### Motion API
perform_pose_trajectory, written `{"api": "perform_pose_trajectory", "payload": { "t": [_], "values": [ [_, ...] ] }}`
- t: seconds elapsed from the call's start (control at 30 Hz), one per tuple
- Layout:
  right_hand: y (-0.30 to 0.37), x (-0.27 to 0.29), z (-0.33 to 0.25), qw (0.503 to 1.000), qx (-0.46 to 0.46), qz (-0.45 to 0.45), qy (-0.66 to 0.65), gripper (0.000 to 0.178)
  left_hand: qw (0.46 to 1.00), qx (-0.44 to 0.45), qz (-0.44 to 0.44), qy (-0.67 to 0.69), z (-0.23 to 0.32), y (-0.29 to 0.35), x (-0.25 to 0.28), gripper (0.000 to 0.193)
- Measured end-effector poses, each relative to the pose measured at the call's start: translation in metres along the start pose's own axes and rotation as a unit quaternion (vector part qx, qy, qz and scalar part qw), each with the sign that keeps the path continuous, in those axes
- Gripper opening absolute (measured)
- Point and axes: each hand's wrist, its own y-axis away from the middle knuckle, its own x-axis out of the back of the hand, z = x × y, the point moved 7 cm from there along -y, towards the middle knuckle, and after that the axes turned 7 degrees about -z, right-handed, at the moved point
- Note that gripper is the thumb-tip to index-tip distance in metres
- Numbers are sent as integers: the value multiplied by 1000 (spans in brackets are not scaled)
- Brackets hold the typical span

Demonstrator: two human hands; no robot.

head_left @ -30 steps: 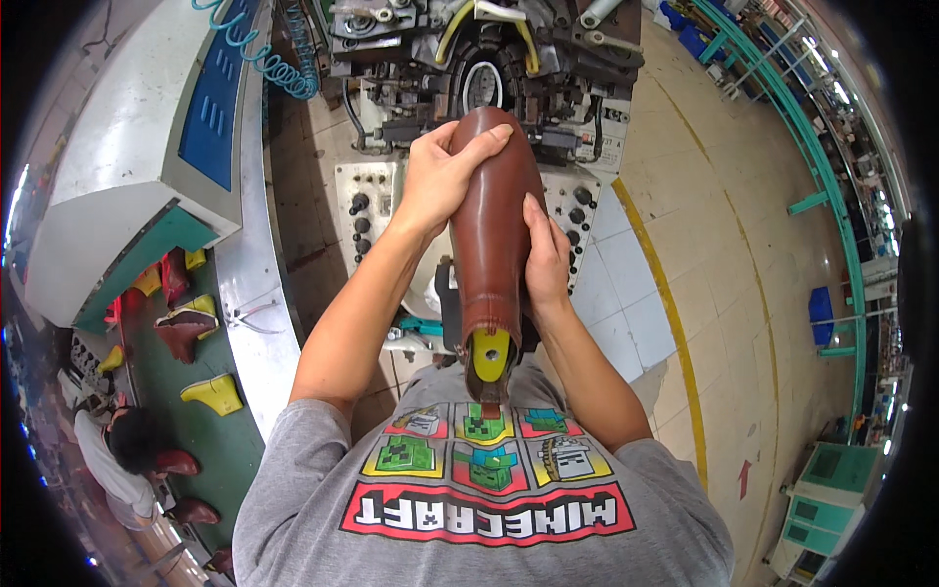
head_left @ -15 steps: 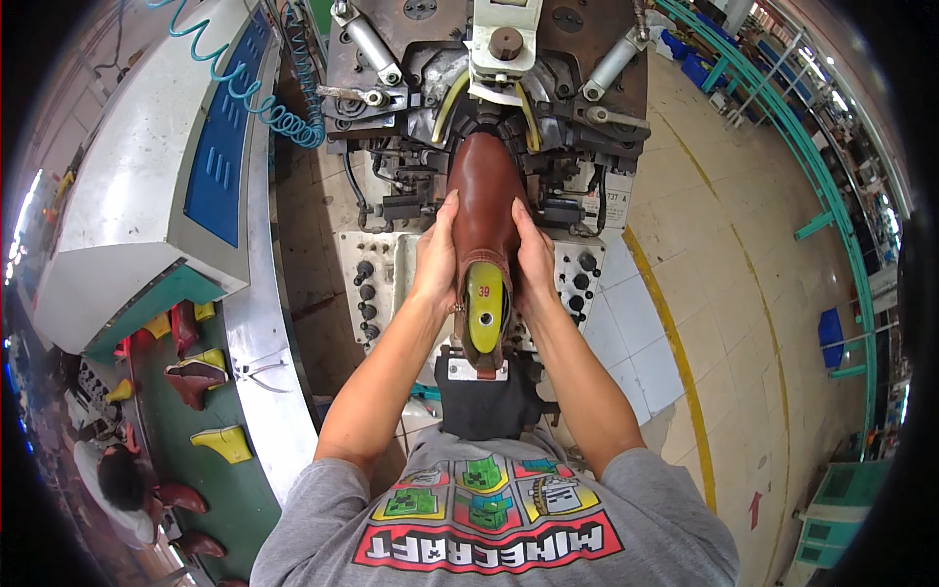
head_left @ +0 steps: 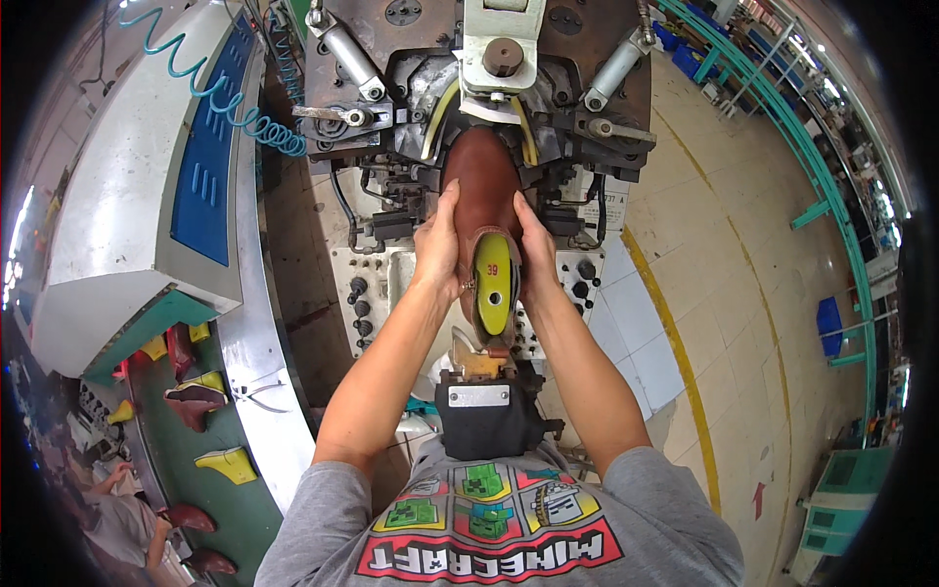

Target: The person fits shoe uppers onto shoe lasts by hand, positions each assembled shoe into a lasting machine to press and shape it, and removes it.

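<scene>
A brown leather shoe upper point(head_left: 479, 181) sits on a yellow-green shoe last point(head_left: 494, 284), whose top with a round hole faces me. My left hand point(head_left: 442, 240) grips the shoe's left side, thumb up along the leather. On the opposite side, my right hand point(head_left: 534, 245) is closed on it in the same way. The toe points away from me into the jaws of a shoe machine point(head_left: 504, 59), beneath its pale clamp head. Behind the heel stands a black-covered support point(head_left: 484, 416) with a metal plate. My fingers under the shoe are hidden.
Black knobs point(head_left: 360, 308) line the machine's panel on both sides. To the left, pliers point(head_left: 259, 393) lie on a metal ledge, beside a green conveyor point(head_left: 235, 519) with yellow lasts point(head_left: 230, 465) and shoe parts. Another person point(head_left: 122, 519) is at lower left. A coiled blue hose point(head_left: 235, 108) hangs at upper left.
Held in both hands, the shoe has shifted slightly away from me and its heel has risen clear of the support, baring a brass-coloured part there. The person at lower left has changed posture.
</scene>
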Motion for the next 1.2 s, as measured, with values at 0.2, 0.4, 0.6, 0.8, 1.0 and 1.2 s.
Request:
{"api": "perform_pose_trajectory", "payload": {
  "t": [0.2, 0.4, 0.6, 0.8, 1.0, 1.2],
  "values": [
    [4, 2, -4, 998, -9, 2, 60, 54, 999, 33, 35, -1, 4, 0, 1, 77],
    [-6, 20, 6, 996, 7, 28, 89, 62, 999, 19, 40, -1, -6, -1, 8, 80],
    [-13, 24, 16, 994, 35, -35, 97, 77, 995, -74, 63, -15, -10, 0, 22, 81],
    [4, 49, 28, 989, 82, -11, 127, 54, 996, -92, 8, 16, -36, 8, 46, 48],
    [-14, 77, 42, 985, 96, 27, 139, 40, 993, -63, -78, 57, -57, -11, 65, 35],
    [-23, 86, 43, 984, 86, 53, 144, 38, 983, -73, -145, 83, -55, -17, 62, 39]
  ]
}}
